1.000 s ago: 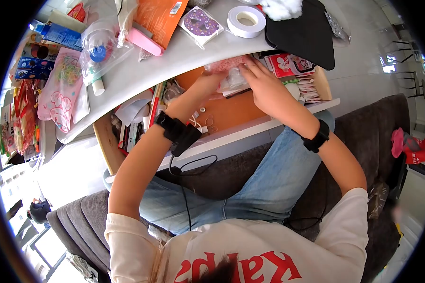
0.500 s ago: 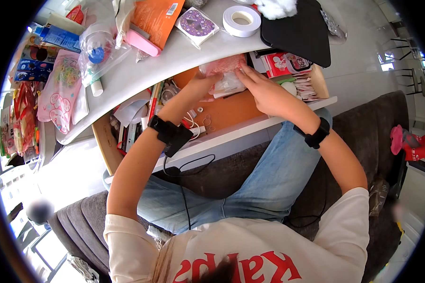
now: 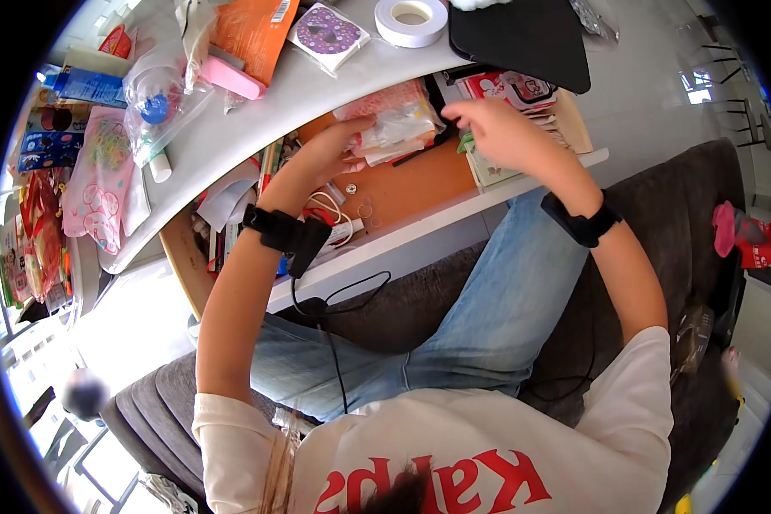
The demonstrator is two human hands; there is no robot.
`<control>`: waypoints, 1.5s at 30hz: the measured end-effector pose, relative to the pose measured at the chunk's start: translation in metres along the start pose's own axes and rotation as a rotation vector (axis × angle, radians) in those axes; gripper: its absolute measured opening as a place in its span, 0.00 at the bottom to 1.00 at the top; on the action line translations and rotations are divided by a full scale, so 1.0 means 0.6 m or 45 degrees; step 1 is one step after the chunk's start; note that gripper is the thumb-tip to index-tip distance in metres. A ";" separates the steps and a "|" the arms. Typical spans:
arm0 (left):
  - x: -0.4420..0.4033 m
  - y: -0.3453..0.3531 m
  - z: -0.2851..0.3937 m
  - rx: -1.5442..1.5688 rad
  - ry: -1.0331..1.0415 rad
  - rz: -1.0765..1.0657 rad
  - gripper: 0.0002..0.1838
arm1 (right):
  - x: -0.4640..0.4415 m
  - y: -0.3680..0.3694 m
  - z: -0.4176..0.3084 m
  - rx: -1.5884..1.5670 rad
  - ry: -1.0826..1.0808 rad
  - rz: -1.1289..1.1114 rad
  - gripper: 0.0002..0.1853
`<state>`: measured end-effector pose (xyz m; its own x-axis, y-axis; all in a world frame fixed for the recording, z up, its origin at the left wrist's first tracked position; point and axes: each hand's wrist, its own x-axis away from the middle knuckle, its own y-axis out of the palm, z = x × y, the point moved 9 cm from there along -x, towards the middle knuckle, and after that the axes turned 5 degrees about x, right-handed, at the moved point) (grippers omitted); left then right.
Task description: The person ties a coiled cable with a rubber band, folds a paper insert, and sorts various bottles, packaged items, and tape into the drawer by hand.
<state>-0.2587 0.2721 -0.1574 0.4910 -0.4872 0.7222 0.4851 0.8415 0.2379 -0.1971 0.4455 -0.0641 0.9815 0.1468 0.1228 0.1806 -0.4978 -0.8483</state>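
Note:
An open drawer (image 3: pixel 420 184) full of small items lies under the desk edge. My left hand (image 3: pixel 332 147) is at the left side of a clear plastic packet (image 3: pixel 398 128) with pink and white contents, its fingers curled round the packet's edge. My right hand (image 3: pixel 497 130) hovers over the drawer's right part, apart from the packet, fingers loosely bent and spread with nothing visible in them. Below it is a pale green-edged booklet (image 3: pixel 488 170). Red and white packs (image 3: pixel 484 86) lie at the back right of the drawer.
On the white desk (image 3: pixel 257 120) are a tape roll (image 3: pixel 411 21), a purple patterned pack (image 3: pixel 327 36), an orange packet (image 3: pixel 253 38), a pink object (image 3: pixel 231 79) and a black mat (image 3: pixel 522 43). White cables (image 3: pixel 325 206) lie in the drawer's left part.
The packet has shifted toward the drawer's front, with my left hand at its side. My right hand has come off it and moved right. The camera view has shifted slightly.

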 end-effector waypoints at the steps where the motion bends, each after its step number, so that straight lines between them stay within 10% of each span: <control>1: 0.000 0.004 0.000 0.024 -0.006 -0.034 0.15 | 0.007 0.009 -0.015 0.150 -0.026 -0.032 0.18; 18: -0.001 -0.029 -0.009 0.260 -0.051 -0.069 0.18 | -0.014 0.108 -0.067 0.984 -0.333 0.021 0.05; 45: 0.022 0.015 0.020 0.374 0.050 -0.173 0.19 | 0.077 -0.046 -0.062 0.344 0.056 0.419 0.04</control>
<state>-0.2563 0.2763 -0.1381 0.4668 -0.6033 0.6467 0.3213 0.7969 0.5115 -0.1546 0.4340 -0.0157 0.9869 -0.0221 -0.1599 -0.1599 -0.2689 -0.9498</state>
